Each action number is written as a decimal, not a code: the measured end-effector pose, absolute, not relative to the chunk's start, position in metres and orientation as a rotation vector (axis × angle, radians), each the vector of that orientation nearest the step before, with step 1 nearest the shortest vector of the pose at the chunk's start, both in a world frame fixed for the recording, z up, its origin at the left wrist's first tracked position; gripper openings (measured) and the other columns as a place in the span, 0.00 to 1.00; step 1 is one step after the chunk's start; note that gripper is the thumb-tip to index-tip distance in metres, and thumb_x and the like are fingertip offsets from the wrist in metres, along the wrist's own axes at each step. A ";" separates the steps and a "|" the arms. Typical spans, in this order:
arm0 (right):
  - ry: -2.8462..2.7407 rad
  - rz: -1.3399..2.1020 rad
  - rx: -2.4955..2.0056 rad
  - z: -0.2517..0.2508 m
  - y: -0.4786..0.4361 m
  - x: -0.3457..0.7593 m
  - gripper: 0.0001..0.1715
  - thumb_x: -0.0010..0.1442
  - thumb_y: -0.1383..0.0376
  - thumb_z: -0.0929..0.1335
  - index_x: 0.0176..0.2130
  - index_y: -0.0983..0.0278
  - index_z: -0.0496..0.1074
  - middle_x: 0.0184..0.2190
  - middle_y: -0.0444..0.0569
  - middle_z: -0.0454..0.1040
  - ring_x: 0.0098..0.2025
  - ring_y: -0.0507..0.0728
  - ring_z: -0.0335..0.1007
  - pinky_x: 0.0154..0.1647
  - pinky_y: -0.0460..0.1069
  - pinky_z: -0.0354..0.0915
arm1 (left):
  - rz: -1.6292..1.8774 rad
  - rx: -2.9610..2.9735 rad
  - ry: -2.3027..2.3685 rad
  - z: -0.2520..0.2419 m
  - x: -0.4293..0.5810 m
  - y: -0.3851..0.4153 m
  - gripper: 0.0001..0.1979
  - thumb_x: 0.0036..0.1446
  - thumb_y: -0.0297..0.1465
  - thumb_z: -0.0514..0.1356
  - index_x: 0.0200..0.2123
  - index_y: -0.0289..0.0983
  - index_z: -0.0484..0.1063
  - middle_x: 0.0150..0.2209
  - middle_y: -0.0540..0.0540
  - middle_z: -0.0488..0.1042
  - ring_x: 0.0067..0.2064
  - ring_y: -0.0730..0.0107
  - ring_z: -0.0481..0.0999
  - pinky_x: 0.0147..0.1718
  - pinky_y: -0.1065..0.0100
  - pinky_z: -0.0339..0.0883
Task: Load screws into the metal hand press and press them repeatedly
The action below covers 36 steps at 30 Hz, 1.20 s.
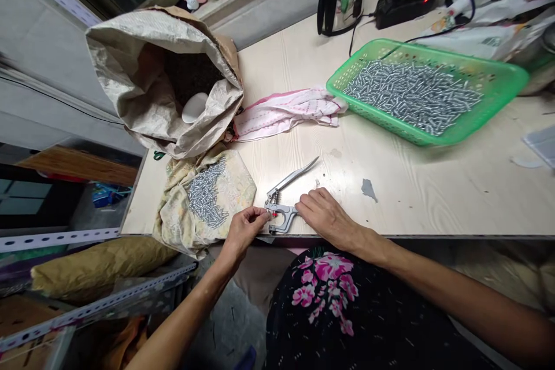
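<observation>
Left hand (246,231): thumb and fingertips pinched together at head of grey pliers (287,214); any small piece held cannot be made out. Right hand (327,217): fingers curled on pliers' lower handle. Metal pins (207,196) heaped on cloth (238,179), left of left fingers.

We wear black clothes (390,329) speckled with tiny white marks. On the front we have a bunch of pink flowers (331,267), some big and some small, with bits of green (319,251) by the top. Our left hand (243,232), right hand (328,217) and both forearms (427,269) are bare.
</observation>
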State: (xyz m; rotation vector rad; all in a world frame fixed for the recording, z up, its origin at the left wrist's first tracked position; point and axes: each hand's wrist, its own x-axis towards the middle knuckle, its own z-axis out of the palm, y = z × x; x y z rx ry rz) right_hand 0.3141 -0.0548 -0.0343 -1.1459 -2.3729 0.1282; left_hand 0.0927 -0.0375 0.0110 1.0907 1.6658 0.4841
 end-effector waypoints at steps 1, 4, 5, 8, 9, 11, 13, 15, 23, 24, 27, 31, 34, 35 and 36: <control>-2.377 0.103 -1.132 -0.033 -0.055 0.314 0.14 0.65 0.76 0.58 0.32 0.65 0.67 0.31 0.47 0.66 0.34 0.56 0.56 0.38 0.52 0.52 | 0.471 1.087 1.673 0.012 0.093 -0.038 0.21 0.40 0.45 0.69 0.30 0.32 0.76 0.25 0.49 0.74 0.26 0.73 0.69 0.27 0.72 0.60; -2.373 0.032 -1.083 -0.031 -0.056 0.315 0.15 0.66 0.76 0.57 0.33 0.65 0.67 0.29 0.47 0.66 0.32 0.55 0.56 0.37 0.51 0.52 | 0.445 1.067 1.676 0.013 0.093 -0.040 0.21 0.37 0.44 0.70 0.28 0.32 0.76 0.24 0.49 0.74 0.26 0.73 0.69 0.28 0.71 0.60; -2.368 0.009 -1.065 -0.031 -0.056 0.315 0.15 0.66 0.76 0.57 0.33 0.65 0.67 0.29 0.47 0.66 0.32 0.55 0.56 0.36 0.51 0.52 | 0.440 1.055 1.668 0.014 0.093 -0.041 0.21 0.37 0.43 0.70 0.28 0.32 0.76 0.24 0.48 0.74 0.26 0.73 0.69 0.29 0.71 0.60; -2.355 -0.036 -1.013 -0.030 -0.056 0.315 0.15 0.66 0.76 0.58 0.34 0.66 0.68 0.29 0.46 0.67 0.32 0.54 0.56 0.36 0.51 0.52 | 0.444 1.029 1.636 0.017 0.093 -0.041 0.21 0.38 0.44 0.70 0.28 0.32 0.76 0.25 0.48 0.74 0.27 0.74 0.69 0.30 0.71 0.61; -2.352 -0.040 -1.002 -0.030 -0.056 0.315 0.14 0.66 0.76 0.58 0.34 0.66 0.68 0.30 0.46 0.67 0.32 0.54 0.57 0.36 0.51 0.52 | 0.446 1.026 1.627 0.017 0.093 -0.040 0.21 0.38 0.44 0.70 0.28 0.32 0.76 0.25 0.48 0.74 0.27 0.73 0.69 0.30 0.71 0.61; -2.354 -0.035 -0.992 -0.029 -0.056 0.315 0.14 0.67 0.76 0.58 0.34 0.66 0.68 0.30 0.46 0.68 0.32 0.54 0.57 0.36 0.51 0.52 | 0.434 1.032 1.613 0.018 0.093 -0.039 0.21 0.37 0.44 0.70 0.28 0.32 0.76 0.26 0.48 0.74 0.27 0.73 0.69 0.30 0.71 0.61; -2.359 -0.026 -1.000 -0.029 -0.056 0.316 0.15 0.67 0.75 0.58 0.34 0.65 0.68 0.30 0.46 0.68 0.32 0.53 0.57 0.36 0.51 0.51 | 0.403 1.048 1.606 0.017 0.093 -0.038 0.21 0.38 0.44 0.70 0.29 0.32 0.76 0.26 0.47 0.75 0.27 0.74 0.69 0.30 0.71 0.61; -2.354 -0.025 -1.017 -0.029 -0.055 0.315 0.15 0.67 0.76 0.58 0.34 0.65 0.68 0.29 0.46 0.68 0.32 0.53 0.57 0.36 0.51 0.51 | 0.367 1.073 1.607 0.016 0.092 -0.037 0.21 0.38 0.44 0.69 0.28 0.32 0.76 0.25 0.47 0.74 0.27 0.74 0.68 0.29 0.71 0.59; -2.378 0.002 -1.127 -0.031 -0.052 0.313 0.16 0.66 0.77 0.57 0.31 0.65 0.66 0.28 0.46 0.66 0.32 0.54 0.56 0.38 0.52 0.50 | 0.094 1.153 1.549 0.014 0.088 -0.023 0.17 0.37 0.41 0.67 0.24 0.32 0.74 0.21 0.50 0.70 0.24 0.76 0.63 0.25 0.72 0.53; -2.383 0.027 -1.139 -0.033 -0.052 0.312 0.15 0.65 0.77 0.58 0.31 0.65 0.66 0.29 0.46 0.66 0.33 0.55 0.56 0.38 0.52 0.50 | 0.062 1.149 1.539 0.014 0.088 -0.021 0.17 0.36 0.41 0.67 0.24 0.32 0.74 0.20 0.51 0.70 0.23 0.76 0.63 0.25 0.72 0.53; -2.382 0.108 -1.177 -0.037 -0.052 0.312 0.13 0.65 0.75 0.59 0.32 0.64 0.66 0.30 0.47 0.67 0.34 0.56 0.56 0.39 0.52 0.50 | -0.002 1.136 1.530 0.018 0.089 -0.015 0.17 0.35 0.41 0.67 0.23 0.32 0.73 0.19 0.51 0.69 0.23 0.76 0.62 0.25 0.72 0.51; -2.398 0.221 -1.197 -0.037 -0.053 0.312 0.11 0.65 0.74 0.60 0.34 0.64 0.67 0.32 0.48 0.68 0.36 0.56 0.57 0.40 0.53 0.50 | -0.065 1.116 1.534 0.020 0.093 -0.011 0.18 0.33 0.42 0.68 0.22 0.32 0.73 0.18 0.51 0.68 0.22 0.77 0.60 0.24 0.72 0.50; -2.424 0.312 -1.215 -0.034 -0.050 0.317 0.07 0.66 0.69 0.62 0.36 0.64 0.68 0.36 0.50 0.70 0.39 0.57 0.60 0.42 0.54 0.53 | -0.080 1.102 1.540 0.018 0.094 -0.010 0.19 0.32 0.42 0.69 0.21 0.33 0.72 0.18 0.51 0.67 0.22 0.77 0.60 0.24 0.71 0.50; -2.422 0.342 -1.221 -0.032 -0.047 0.321 0.06 0.65 0.65 0.63 0.39 0.64 0.69 0.39 0.52 0.71 0.42 0.59 0.61 0.44 0.55 0.54 | -0.082 1.098 1.538 0.017 0.093 -0.010 0.19 0.32 0.43 0.69 0.21 0.33 0.72 0.18 0.51 0.67 0.22 0.77 0.60 0.24 0.71 0.50; -2.414 0.367 -1.227 -0.031 -0.044 0.326 0.10 0.64 0.61 0.65 0.43 0.65 0.69 0.45 0.54 0.71 0.47 0.61 0.62 0.47 0.56 0.56 | -0.083 1.095 1.533 0.017 0.093 -0.010 0.20 0.32 0.43 0.69 0.22 0.33 0.72 0.18 0.51 0.68 0.22 0.77 0.60 0.24 0.71 0.50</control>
